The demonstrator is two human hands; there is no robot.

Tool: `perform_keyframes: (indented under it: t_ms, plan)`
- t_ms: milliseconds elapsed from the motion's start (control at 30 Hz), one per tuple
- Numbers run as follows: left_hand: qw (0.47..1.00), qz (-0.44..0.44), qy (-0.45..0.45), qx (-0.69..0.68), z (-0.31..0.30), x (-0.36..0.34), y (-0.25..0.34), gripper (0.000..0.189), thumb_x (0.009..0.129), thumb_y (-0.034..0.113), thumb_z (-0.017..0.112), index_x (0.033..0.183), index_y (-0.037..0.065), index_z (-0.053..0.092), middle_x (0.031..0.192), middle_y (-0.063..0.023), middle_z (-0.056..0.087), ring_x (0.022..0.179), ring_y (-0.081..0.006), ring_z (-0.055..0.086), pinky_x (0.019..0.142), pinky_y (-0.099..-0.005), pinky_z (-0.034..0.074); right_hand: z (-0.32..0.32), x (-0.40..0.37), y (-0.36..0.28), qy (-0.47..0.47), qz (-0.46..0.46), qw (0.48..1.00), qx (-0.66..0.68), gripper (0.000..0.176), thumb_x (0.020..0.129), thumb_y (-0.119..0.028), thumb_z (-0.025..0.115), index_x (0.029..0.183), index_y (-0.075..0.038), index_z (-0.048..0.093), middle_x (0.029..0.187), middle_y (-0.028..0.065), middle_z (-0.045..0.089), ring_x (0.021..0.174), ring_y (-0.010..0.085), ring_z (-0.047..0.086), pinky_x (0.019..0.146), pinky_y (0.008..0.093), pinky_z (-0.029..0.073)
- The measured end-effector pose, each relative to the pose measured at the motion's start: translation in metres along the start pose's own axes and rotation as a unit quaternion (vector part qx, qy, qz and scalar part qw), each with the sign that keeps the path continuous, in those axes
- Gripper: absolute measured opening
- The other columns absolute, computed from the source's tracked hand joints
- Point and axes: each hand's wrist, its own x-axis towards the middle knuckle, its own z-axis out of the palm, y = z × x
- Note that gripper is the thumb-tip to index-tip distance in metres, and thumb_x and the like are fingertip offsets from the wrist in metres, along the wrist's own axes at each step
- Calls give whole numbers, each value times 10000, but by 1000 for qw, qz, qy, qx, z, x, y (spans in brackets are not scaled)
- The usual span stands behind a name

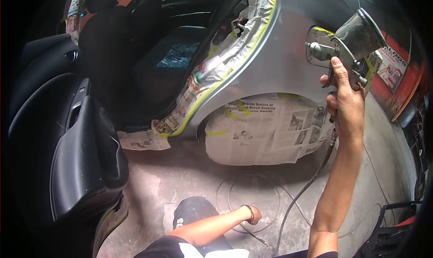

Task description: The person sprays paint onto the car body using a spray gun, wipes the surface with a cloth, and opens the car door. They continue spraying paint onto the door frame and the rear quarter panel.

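Silver-grey car rear quarter panel (279, 55) fills the upper middle of the view. The wide black open car door (67, 145) is at left, its inner trim facing the camera. Grey dusty concrete floor (180, 181) lies below. The rear wheel arch is covered with newspaper sheets (266, 131) stuck down with yellow tape. A newspaper and yellow-tape masking strip (225, 55) runs down the door-opening edge.

The grey metal spray gun with a top cup (347, 41) is raised at upper right, just beside the panel and in front of the fuel flap. A thin dark air hose (302, 190) hangs from the spray gun down to the floor.

The right hand (347, 100) is up, fingers wrapped tight round the gun handle, thumb along its back. The left hand (256, 213) is low at centre, over the floor, with a dark band on the wrist. Its fingers are turned away, so I can't tell how far open they are or whether they hold anything.
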Motion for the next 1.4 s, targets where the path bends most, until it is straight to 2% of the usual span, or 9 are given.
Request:
perform_keyframes:
  t_ms: [567,767,867,1033,1133,1167,1267,1333,1400]
  plan:
    - [1000,12,-14,17,2,6,-1,295,773,115,618,955,6,823,1001,-210,792,974,-365,761,842,-483,583,0,5,3,14,-2,1000,-25,397,969,-494,757,980,-97,746,768,18,699,441,14,428,389,194,310]
    - [1000,14,-15,2,14,25,-8,308,783,109,609,979,-7,816,1018,-220,788,985,-372,757,848,-480,580,3,11,-1,23,-5,1000,1,333,982,-400,759,1083,-83,757,780,29,695,433,22,393,385,223,279]
    - [1000,14,-10,2,12,20,-7,316,790,103,599,992,-16,810,1024,-225,785,987,-374,755,850,-481,578,6,23,-4,0,-10,1000,29,315,993,-382,745,1109,-89,756,792,38,691,433,31,393,386,228,278]
    - [1000,4,-24,-15,4,8,-5,332,793,93,586,1013,-18,807,1039,-230,783,1001,-376,754,861,-482,576,12,43,-6,-49,0,995,83,314,987,-403,751,1010,-92,706,780,41,683,453,36,416,398,231,298]
    - [1000,5,-17,-20,4,6,-7,339,795,88,579,1024,-15,806,1057,-235,780,1028,-378,750,882,-481,575,9,47,-1,-26,-10,997,77,324,989,-406,748,1009,-85,710,765,34,677,458,34,427,404,233,309]
    - [1000,7,-14,-14,5,5,-6,341,801,93,576,1028,-16,806,1064,-236,779,1036,-379,748,890,-480,574,5,49,4,-10,-11,999,45,298,999,-422,740,1070,-132,735,822,19,678,464,24,396,410,220,292]
    - [1000,8,-8,-4,-1,-3,-2,342,825,115,565,1031,-15,806,1080,-237,777,1055,-383,744,911,-483,571,-4,40,20,36,-8,999,-6,310,998,-427,740,1077,-128,730,821,18,670,467,23,402,406,220,289]
    - [1000,2,-12,-5,-7,-9,1,344,846,136,553,1022,-11,809,1088,-236,775,1062,-386,741,922,-488,568,-16,20,27,17,24,999,19,306,1001,-418,734,1059,-118,738,799,15,669,468,25,416,401,227,293]
    - [998,-14,40,-41,-20,-27,-1,382,925,247,571,1159,27,778,1154,-223,764,1122,-387,719,973,-484,555,-35,3,32,-9,71,996,59,292,1002,-386,732,1008,-95,758,754,11,669,477,31,447,399,245,306]
